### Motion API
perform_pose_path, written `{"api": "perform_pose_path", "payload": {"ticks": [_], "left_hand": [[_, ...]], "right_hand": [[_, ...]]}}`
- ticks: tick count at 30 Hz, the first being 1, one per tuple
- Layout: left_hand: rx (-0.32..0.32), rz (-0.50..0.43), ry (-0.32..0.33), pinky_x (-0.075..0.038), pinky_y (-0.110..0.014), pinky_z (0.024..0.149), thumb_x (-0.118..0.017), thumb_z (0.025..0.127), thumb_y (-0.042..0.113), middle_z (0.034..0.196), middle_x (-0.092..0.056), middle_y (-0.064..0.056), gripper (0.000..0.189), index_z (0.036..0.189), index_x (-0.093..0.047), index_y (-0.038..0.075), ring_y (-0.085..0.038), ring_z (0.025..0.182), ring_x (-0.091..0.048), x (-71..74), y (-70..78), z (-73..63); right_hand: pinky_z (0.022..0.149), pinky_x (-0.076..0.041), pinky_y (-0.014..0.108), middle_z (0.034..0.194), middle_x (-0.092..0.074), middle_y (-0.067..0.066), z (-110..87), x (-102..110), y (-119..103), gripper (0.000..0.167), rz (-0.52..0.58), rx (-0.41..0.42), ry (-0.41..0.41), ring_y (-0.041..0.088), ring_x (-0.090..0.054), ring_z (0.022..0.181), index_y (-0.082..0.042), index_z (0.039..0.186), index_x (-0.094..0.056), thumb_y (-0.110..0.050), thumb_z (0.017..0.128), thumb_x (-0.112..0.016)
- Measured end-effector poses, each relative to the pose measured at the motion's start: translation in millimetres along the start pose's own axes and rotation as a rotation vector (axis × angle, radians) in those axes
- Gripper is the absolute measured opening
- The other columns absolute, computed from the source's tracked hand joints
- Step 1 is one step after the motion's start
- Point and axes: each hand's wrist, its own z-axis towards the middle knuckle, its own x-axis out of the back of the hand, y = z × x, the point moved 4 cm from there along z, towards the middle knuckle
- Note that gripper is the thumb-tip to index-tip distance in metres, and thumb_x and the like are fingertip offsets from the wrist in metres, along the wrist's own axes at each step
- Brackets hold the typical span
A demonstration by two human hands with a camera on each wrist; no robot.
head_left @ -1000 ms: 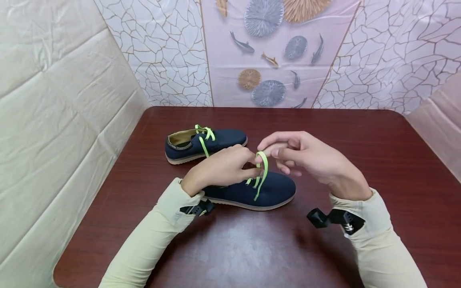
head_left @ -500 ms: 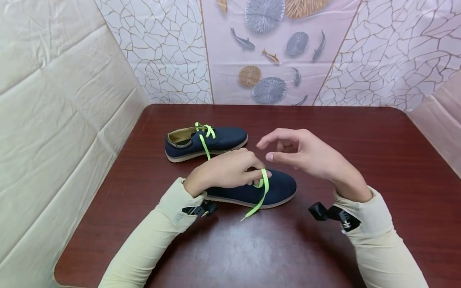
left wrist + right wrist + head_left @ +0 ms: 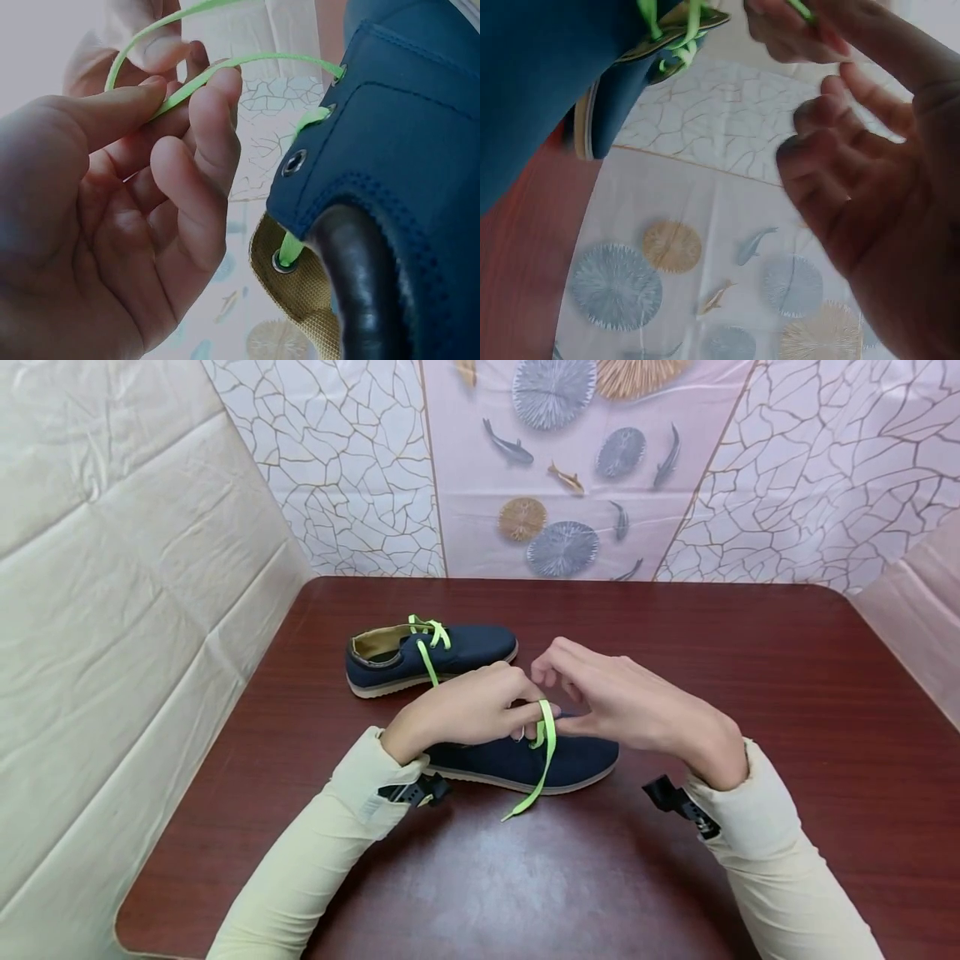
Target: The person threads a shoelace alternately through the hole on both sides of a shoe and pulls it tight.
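Note:
My left hand [image 3: 480, 706] pinches a neon-green shoelace [image 3: 550, 752] above the nearer navy shoe [image 3: 588, 756]. The lace's loose end drapes over that hand's fingers and down past the shoe's side to the table. In the left wrist view, the lace [image 3: 274, 56] runs between thumb and fingers from an eyelet on the shoe [image 3: 420, 135]; a lower eyelet [image 3: 294, 163] has no lace through it. My right hand [image 3: 637, 702] hovers over the toe with fingers loosely bent, its thumb close to the left fingertips. No lace shows between its fingers in the right wrist view.
Behind stands the second navy shoe [image 3: 480, 647], its toe also pointing right, with green laces [image 3: 437, 635] hanging loose. Both shoes rest on a dark red-brown table [image 3: 712, 627]. Patterned cloth [image 3: 360, 468] hangs along the table's back and sides.
The lace end, a short loop at the left fingertips a second ago, now drapes lower across the shoe. My right hand drew off from the lace, then came back towards the left fingertips.

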Motion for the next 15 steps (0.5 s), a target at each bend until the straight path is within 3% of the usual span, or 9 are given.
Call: {"api": "perform_pose_path", "payload": {"ticks": [5, 9, 15], "left_hand": [[0.016, 0.002, -0.007, -0.052, -0.022, 0.067, -0.052, 0.11, 0.01, 0.077, -0.075, 0.0, 0.035, 0.088, -0.079, 0.008, -0.009, 0.07, -0.067, -0.3, -2.7, 1.8], [0.033, 0.018, -0.016, -0.052, -0.022, 0.067, -0.053, 0.11, 0.011, 0.077, -0.075, 0.001, 0.034, 0.09, -0.08, 0.008, -0.008, 0.069, -0.067, -0.5, -3.4, 2.2], [-0.022, 0.025, -0.074, -0.053, -0.021, 0.072, -0.058, 0.111, 0.022, 0.081, -0.076, 0.001, 0.029, 0.096, -0.08, 0.011, -0.007, 0.072, -0.068, -7.5, 0.4, 2.0]], "right_hand": [[0.063, -0.046, 0.021, 0.102, -0.059, -0.011, -2.1, 2.7, -0.9, 0.03, -0.036, 0.191, 0.14, 0.002, -0.053, 0.072, -0.025, 0.108, -0.069, -0.014, 0.087, -0.088], [0.064, -0.044, 0.017, 0.101, -0.063, -0.015, -2.7, 5.7, -2.2, 0.028, 0.059, 0.306, 0.217, -0.001, -0.053, 0.072, -0.024, 0.108, -0.075, -0.004, 0.09, -0.083], [0.067, -0.044, 0.02, 0.093, -0.072, -0.007, -2.9, 16.1, -3.7, 0.036, 0.243, 0.328, 0.34, 0.005, -0.058, 0.076, -0.014, 0.105, -0.079, 0.016, 0.086, -0.077]]}}
